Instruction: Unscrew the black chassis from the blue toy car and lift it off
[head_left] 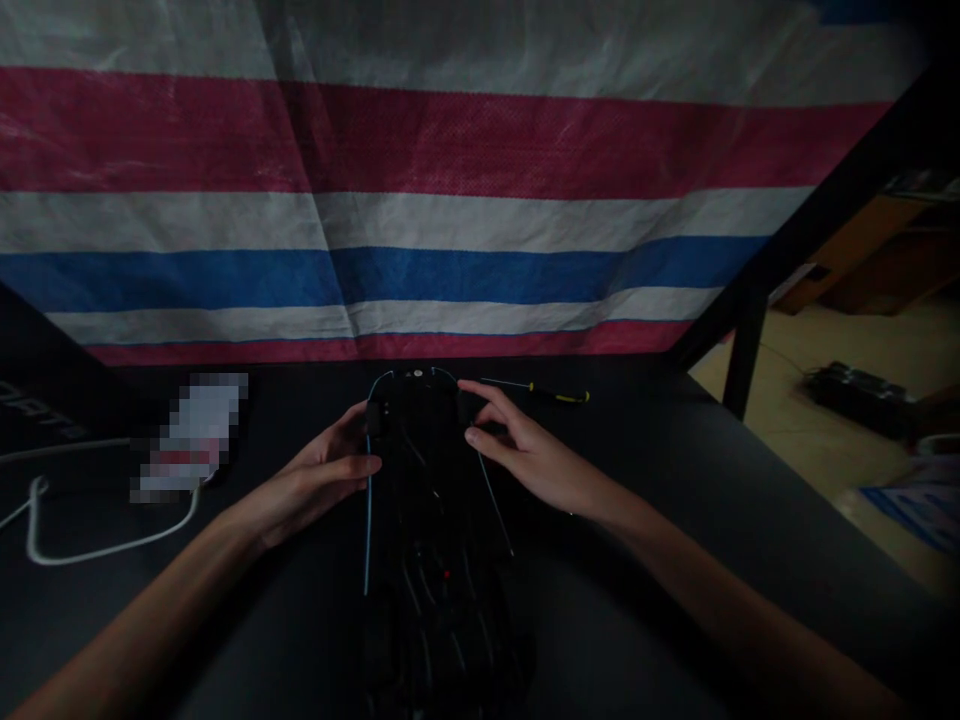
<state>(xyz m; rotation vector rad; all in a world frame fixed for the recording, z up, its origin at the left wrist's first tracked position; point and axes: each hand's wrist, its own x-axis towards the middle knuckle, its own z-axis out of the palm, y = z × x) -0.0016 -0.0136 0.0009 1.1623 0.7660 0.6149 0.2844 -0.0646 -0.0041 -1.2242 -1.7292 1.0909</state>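
Observation:
A long black toy car [431,500] lies lengthwise in front of me, with dark wheel-like blocks at its corners. Its details are hard to make out in the dim light. Thin pale-blue strips [367,530] run along its two sides, and a small red spot shows near its rear. My left hand [334,465] grips the car's left side near the far end, thumb along the edge and fingers partly hidden. On the opposite side, my right hand [517,440] holds the far right wheel area between thumb and outstretched index finger.
A screwdriver [559,394] with a black and yellow handle lies beyond my right hand. On the left of the dark table [645,560] are a blurred-out phone-like object [195,435] and a white cable [112,555]. A striped tarp [450,220] hangs behind; the floor is at right.

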